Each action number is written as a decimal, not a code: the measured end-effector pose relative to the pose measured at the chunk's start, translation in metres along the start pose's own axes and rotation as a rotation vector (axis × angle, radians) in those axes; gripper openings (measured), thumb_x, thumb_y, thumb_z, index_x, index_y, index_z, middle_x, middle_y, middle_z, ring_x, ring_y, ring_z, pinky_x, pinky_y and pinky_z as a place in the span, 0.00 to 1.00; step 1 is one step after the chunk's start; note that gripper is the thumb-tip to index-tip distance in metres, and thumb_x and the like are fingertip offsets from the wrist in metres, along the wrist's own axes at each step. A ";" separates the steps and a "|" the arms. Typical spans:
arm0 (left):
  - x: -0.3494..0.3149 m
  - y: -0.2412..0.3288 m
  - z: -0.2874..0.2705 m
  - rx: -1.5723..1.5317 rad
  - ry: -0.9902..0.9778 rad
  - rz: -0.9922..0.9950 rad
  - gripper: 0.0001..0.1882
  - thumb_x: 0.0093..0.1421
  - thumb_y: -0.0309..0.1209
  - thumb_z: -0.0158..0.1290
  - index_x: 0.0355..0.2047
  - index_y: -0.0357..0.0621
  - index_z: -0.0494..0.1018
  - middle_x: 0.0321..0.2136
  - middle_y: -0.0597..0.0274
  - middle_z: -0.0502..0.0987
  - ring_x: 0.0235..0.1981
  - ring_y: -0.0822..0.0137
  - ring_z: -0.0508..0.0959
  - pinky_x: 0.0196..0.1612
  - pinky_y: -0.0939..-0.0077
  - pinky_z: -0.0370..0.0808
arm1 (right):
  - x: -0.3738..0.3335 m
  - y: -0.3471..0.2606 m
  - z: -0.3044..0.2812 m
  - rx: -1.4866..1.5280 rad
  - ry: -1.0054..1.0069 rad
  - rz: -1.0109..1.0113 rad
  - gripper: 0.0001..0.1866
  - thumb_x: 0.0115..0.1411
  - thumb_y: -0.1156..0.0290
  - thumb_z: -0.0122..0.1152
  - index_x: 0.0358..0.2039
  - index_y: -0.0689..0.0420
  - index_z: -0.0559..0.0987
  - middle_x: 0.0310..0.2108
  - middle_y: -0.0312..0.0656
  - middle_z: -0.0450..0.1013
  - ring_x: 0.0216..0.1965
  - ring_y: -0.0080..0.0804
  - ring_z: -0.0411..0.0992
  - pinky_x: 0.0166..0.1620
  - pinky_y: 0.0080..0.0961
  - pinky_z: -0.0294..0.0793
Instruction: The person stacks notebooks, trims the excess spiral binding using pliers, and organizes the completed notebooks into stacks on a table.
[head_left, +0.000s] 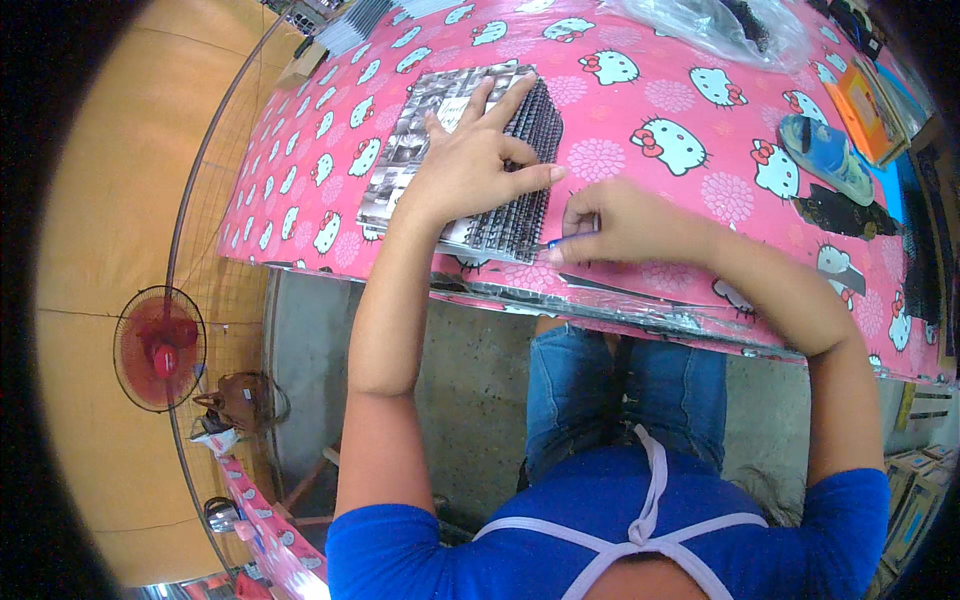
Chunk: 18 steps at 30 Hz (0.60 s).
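A stack of wire-bound notebooks (400, 160) with black-and-white photo covers lies on the pink table, its dark coil bindings (535, 130) along the right side. My left hand (470, 165) rests flat on the top cover with its fingers spread, the thumb reaching over the bindings. Just right of the stack's near corner, my right hand (625, 220) is closed around a small blue-handled tool (575, 239). The thin metal tip of this tool points left at the lower end of the bindings. Its exact kind is partly hidden by my fingers.
The table's pink cartoon-cat cover (590, 160) ends close to my body. Thin dark strips (640, 290) lie by the near edge. To the right are a blue tape dispenser (825, 155) and an orange frame (865, 115); clear plastic (720, 30) lies at the back. A fan (160, 348) stands left.
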<state>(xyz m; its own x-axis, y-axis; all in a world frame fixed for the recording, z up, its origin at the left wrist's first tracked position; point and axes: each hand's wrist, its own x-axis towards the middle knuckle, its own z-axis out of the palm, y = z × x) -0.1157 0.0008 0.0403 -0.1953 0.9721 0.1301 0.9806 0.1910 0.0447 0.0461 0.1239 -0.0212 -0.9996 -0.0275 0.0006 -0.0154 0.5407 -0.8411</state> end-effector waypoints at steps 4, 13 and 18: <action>-0.002 -0.001 0.001 -0.001 0.004 -0.006 0.21 0.48 0.59 0.55 0.27 0.58 0.83 0.65 0.66 0.53 0.66 0.50 0.49 0.53 0.18 0.40 | 0.005 -0.011 -0.010 0.334 -0.205 0.358 0.26 0.52 0.49 0.63 0.29 0.65 0.77 0.21 0.51 0.74 0.24 0.40 0.76 0.29 0.37 0.74; -0.001 -0.001 0.001 0.002 0.000 0.003 0.20 0.48 0.58 0.55 0.27 0.58 0.83 0.65 0.66 0.53 0.66 0.47 0.48 0.53 0.18 0.40 | -0.016 0.008 0.011 -0.548 0.277 -0.369 0.23 0.48 0.55 0.65 0.38 0.57 0.74 0.34 0.47 0.69 0.39 0.42 0.70 0.41 0.37 0.68; -0.002 -0.002 0.001 -0.014 0.008 0.003 0.20 0.49 0.57 0.55 0.28 0.59 0.83 0.65 0.66 0.53 0.66 0.49 0.48 0.53 0.18 0.40 | -0.006 -0.004 0.007 -0.398 0.113 -0.187 0.19 0.49 0.55 0.65 0.32 0.59 0.76 0.29 0.46 0.71 0.32 0.38 0.73 0.35 0.36 0.71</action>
<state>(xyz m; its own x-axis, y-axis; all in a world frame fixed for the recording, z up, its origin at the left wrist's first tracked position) -0.1171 -0.0009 0.0393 -0.1922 0.9716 0.1383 0.9809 0.1858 0.0578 0.0522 0.1162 -0.0214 -0.9747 -0.0761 0.2103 -0.1819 0.8170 -0.5473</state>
